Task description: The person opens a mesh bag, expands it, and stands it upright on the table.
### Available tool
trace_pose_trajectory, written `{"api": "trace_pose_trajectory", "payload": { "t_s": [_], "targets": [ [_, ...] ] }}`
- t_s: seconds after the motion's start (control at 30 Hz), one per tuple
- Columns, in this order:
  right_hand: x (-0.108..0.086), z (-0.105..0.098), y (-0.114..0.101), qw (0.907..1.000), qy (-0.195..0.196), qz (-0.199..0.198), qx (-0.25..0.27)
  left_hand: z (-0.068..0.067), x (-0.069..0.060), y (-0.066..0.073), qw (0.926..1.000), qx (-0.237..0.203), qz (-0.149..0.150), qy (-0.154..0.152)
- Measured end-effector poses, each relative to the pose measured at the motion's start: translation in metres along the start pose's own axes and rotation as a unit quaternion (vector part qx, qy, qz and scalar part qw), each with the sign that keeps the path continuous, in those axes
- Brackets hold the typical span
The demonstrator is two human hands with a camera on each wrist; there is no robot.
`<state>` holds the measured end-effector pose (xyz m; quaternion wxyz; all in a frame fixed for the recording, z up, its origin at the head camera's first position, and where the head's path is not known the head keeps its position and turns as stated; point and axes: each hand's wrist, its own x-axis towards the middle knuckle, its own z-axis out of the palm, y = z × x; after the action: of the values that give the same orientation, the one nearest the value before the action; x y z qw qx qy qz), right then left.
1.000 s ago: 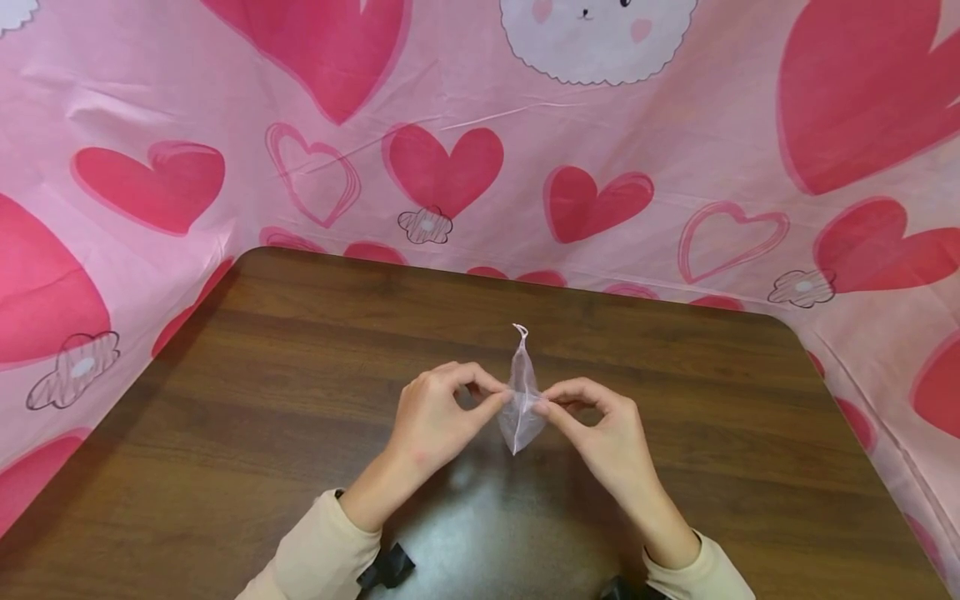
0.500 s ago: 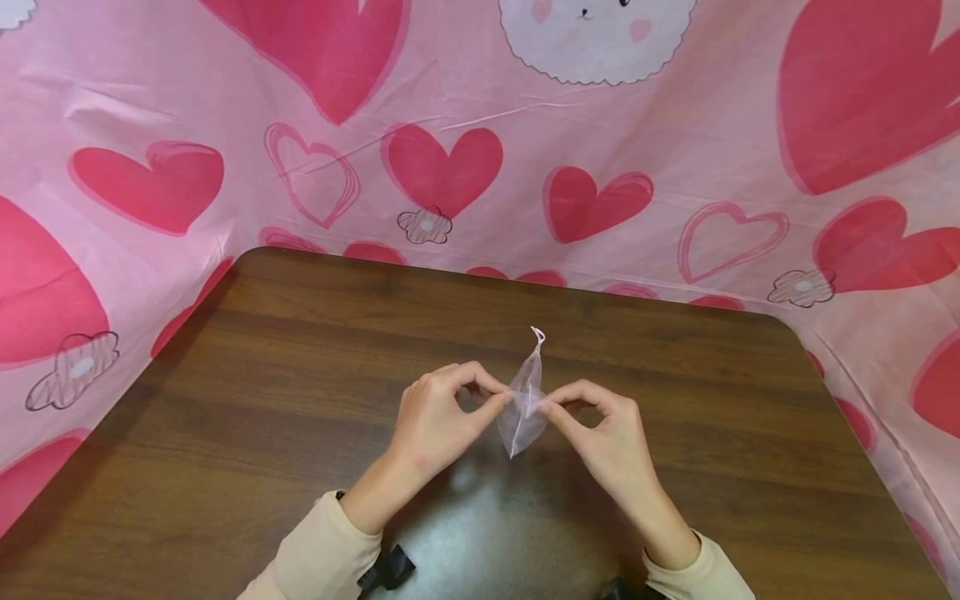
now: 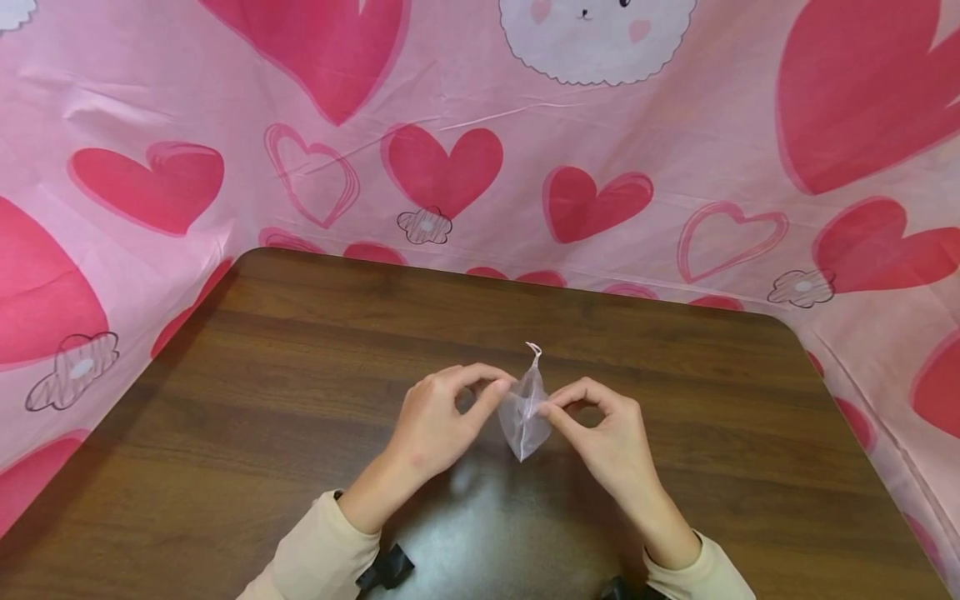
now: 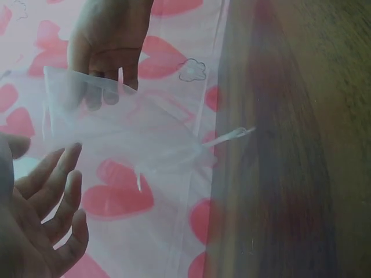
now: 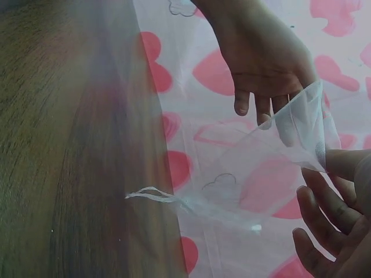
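A small sheer white mesh pouch (image 3: 525, 429) is held between both hands over the dark wooden table, its pointed end towards the person. From its far end sticks out a thin white string loop (image 3: 535, 353). My left hand (image 3: 441, 423) pinches the pouch's left side between thumb and index finger. On the opposite side, my right hand (image 3: 611, 432) pinches it with thumb and index finger. In the left wrist view the see-through mesh pouch (image 4: 130, 124) spreads between the hands. In the right wrist view the right thumb (image 5: 345, 164) lies against the mesh.
The brown wooden table (image 3: 300, 333) has rounded far corners. Pink cloth (image 3: 480, 83) printed with hearts hangs along its back and sides. Below the cream sleeves show black wrist-mounted parts, such as the black piece (image 3: 392, 568) at the left arm.
The string loop has swung right and come nearer the person. My left fingers have shifted slightly up and right along the pouch, while the right hand has barely moved.
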<state>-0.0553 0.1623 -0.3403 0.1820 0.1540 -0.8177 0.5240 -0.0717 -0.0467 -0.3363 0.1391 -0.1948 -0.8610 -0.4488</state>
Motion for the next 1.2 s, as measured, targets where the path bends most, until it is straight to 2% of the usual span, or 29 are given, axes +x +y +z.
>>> {"api": "trace_pose_trajectory", "payload": {
  "t_s": [0.2, 0.47, 0.63, 0.97, 1.2],
  "targets": [
    [-0.0019, 0.0017, -0.0004, 0.9997, -0.021, -0.014, -0.004, 0.0009, 0.0001, 0.0014, 0.9997, 0.005, 0.023, -0.004],
    [-0.0015, 0.0031, -0.0025, 0.9992, -0.033, -0.019, -0.008, 0.0011, 0.0008, -0.0008, 0.9975, 0.036, 0.028, 0.053],
    [-0.0008, 0.0026, -0.0025, 0.9993, -0.030, -0.020, -0.008, 0.0017, 0.0008, -0.0013, 0.9937, 0.064, 0.049, 0.078],
    [-0.0021, 0.0022, -0.0028, 0.9986, -0.049, 0.004, -0.018, 0.0043, -0.0005, -0.0019, 0.9908, 0.063, 0.079, 0.090],
    [-0.0027, 0.0032, -0.0035, 0.9989, -0.031, -0.002, -0.036, 0.0053, -0.0007, -0.0018, 0.9887, 0.068, 0.096, 0.094]
  ]
}}
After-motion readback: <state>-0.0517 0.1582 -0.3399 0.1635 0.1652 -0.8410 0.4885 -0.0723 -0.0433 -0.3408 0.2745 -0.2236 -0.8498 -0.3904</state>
